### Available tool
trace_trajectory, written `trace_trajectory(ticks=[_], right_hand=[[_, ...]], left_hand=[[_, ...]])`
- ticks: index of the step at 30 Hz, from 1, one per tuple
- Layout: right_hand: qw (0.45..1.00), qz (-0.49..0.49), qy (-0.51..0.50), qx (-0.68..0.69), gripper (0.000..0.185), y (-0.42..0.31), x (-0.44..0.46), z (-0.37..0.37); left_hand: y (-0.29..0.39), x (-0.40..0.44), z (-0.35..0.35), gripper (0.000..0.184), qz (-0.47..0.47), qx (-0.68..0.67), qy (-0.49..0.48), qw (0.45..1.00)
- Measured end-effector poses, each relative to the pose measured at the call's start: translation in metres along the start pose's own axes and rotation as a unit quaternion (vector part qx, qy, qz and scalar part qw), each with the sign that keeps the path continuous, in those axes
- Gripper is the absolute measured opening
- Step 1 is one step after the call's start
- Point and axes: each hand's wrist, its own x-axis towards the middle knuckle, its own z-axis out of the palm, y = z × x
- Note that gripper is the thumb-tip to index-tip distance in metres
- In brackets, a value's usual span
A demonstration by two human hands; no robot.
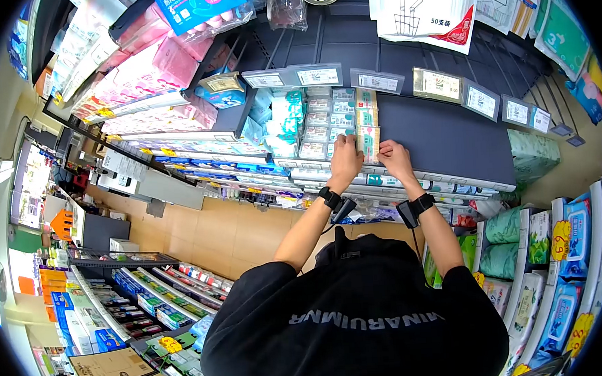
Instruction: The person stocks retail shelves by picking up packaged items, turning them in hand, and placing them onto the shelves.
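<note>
My left hand (345, 160) reaches to the front of a shelf with its fingers curled against the left side of a small yellow-and-white pack (368, 144). Close by on the pack's right side is my right hand (396, 159), fingers bent inward and fingertips at its edge. The pack lies at the front of a column of similar yellow packs (366, 101). To its left stand rows of small white-and-teal packs (316, 125) and teal bags (285, 123). The exact contact of the fingertips is partly hidden. Black bands circle both wrists.
Price tags (377, 80) line the rail above the dark shelf board (425, 135). Metal hooks and a large white bag (422, 8) hang higher up. Pink packages (146, 73) fill the shelves at left. Blue wipes packs (563, 310) stand at right, and cardboard boxes (115, 368) at lower left.
</note>
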Motion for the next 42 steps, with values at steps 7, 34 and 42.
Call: trace_trajectory(ticks=[7,34,42], right_hand=[[1.0,-0.002,0.022,-0.006,0.04,-0.007,0.008,-0.004],[0.975,-0.007,-0.003,0.221,0.042,-0.055,-0.066,-0.044],[0.943,-0.062,0.001,0.328,0.037,-0.126,-0.164,-0.097]], left_hand=[[0.006,-0.005,-0.002,0.049,0.011,-0.001,0.01,1.0],[0.013,-0.05,-0.065,0.041,-0.097,-0.296,-0.019,0.95],[0.063,-0.106,-0.147,0.035,-0.108,-0.479,-0.067,0.869]])
